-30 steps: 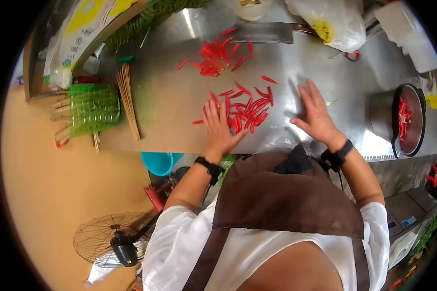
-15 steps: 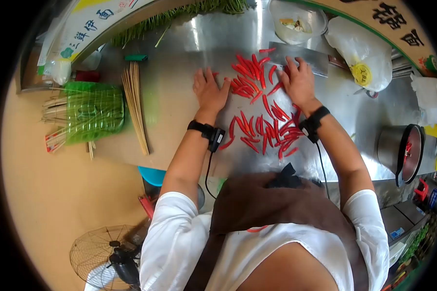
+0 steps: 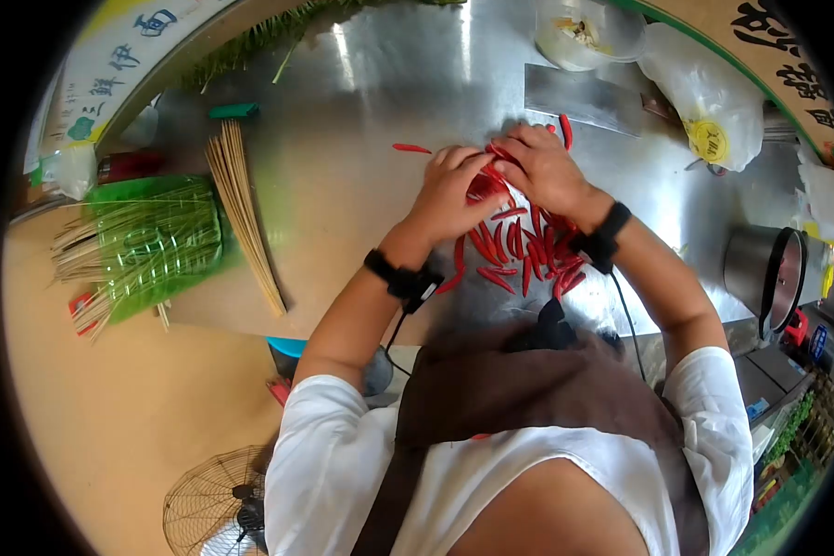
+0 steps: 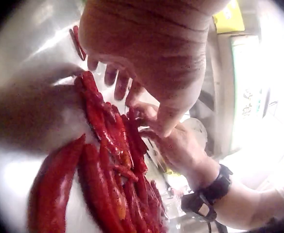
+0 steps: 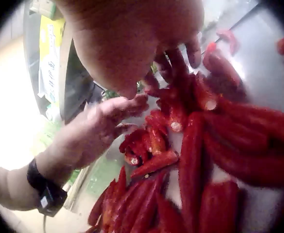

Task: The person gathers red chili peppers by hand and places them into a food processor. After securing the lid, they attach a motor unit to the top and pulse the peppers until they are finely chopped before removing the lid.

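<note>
Red chili peppers point(image 3: 526, 250) lie in a loose pile on the metal table point(image 3: 343, 204). In the head view the left hand point(image 3: 443, 199) and right hand point(image 3: 549, 174) meet over the far part of the pile, cupping several peppers between them with bent fingers. The left wrist view has the left hand point(image 4: 146, 48) curved over peppers point(image 4: 103, 179), its thumb close to the right hand point(image 4: 183, 148). From the right wrist, the right hand's fingers point(image 5: 176, 63) curl down onto peppers point(image 5: 193, 160); palms hide part of the contact.
A cleaver point(image 3: 582, 97) lies beyond the right hand, near a clear bowl point(image 3: 574, 57) and a white bag point(image 3: 695, 83). Skewers point(image 3: 241, 204) and a green-wrapped bundle point(image 3: 153, 246) are at left. A metal pot point(image 3: 749, 267) stands at right.
The hands first reached to the far side of the peppers, then came together. The far peppers are now gathered nearer the close pile, between the hands; the fingers have bent round them.
</note>
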### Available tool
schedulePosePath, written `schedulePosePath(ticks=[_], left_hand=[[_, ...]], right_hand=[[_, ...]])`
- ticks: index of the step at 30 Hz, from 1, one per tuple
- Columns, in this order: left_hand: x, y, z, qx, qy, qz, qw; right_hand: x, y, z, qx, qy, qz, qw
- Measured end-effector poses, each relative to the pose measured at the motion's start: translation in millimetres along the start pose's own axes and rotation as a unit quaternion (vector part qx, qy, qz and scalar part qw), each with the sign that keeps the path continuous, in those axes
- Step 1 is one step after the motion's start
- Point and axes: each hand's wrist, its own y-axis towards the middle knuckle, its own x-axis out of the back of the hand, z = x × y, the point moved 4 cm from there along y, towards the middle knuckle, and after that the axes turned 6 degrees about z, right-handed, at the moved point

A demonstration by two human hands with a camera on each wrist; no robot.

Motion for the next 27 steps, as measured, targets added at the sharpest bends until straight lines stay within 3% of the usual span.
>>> schedulePosePath(ticks=[2,5,6,9,11,12,13,15,18,20,22,25,27], left_hand=[[19.8,-30.2,-25.1,0.012,0.099,-0.036,0.994],[20.3,-64.9,2.5,0.145,0.116,-0.037,0.982],[19.2,-65.1,0.9,0.152,0.121,-0.031,0.980],[20.8,-48.4,-4.9,0.161,0.145,0.012,0.976],[11.9,-27.9,-13.7,0.157,0.165,0.069,0.971],[5.7,-22.3,-18.2,0.161,0.140,0.090,0.973],[-1.1,-16.5,-22.8,0.165,0.115,0.111,0.973],[-12.3,-5.6,-37.4,0.169,0.094,0.125,0.973],[-35.8,2.3,-33.2,0.180,0.021,0.047,0.982],[-39.4,4.1,-30.3,0.169,-0.033,-0.011,0.985],[-41.2,3.6,-21.9,0.166,-0.126,-0.049,0.977],[-39.7,1.8,-18.2,0.152,-0.127,-0.059,0.978],[-33.4,2.6,-26.0,0.191,-0.235,-0.035,0.952]], right_hand=[[24.9,-27.4,9.1,0.006,-0.058,-0.040,0.997],[51.3,-73.2,-25.1,-0.102,-0.058,-0.048,0.992],[50.7,-82.3,-35.1,-0.144,-0.064,-0.044,0.986],[50.8,-78.2,-43.0,-0.156,-0.057,0.034,0.986],[40.9,-59.2,-31.7,-0.155,0.017,0.103,0.982],[35.7,-49.2,-25.0,-0.154,0.054,0.136,0.977],[27.3,-43.8,-20.8,-0.099,0.012,0.148,0.984],[9.4,-34.9,-13.6,-0.086,-0.012,0.156,0.984],[-1.2,-28.7,9.2,-0.090,0.051,0.122,0.987],[-5.0,-25.5,16.3,-0.142,0.090,0.115,0.979],[-17.1,-26.7,6.0,-0.103,0.132,0.063,0.984],[-18.0,-29.7,4.2,-0.098,0.195,0.051,0.975],[-10.6,-31.2,10.0,-0.112,0.232,0.049,0.965]])
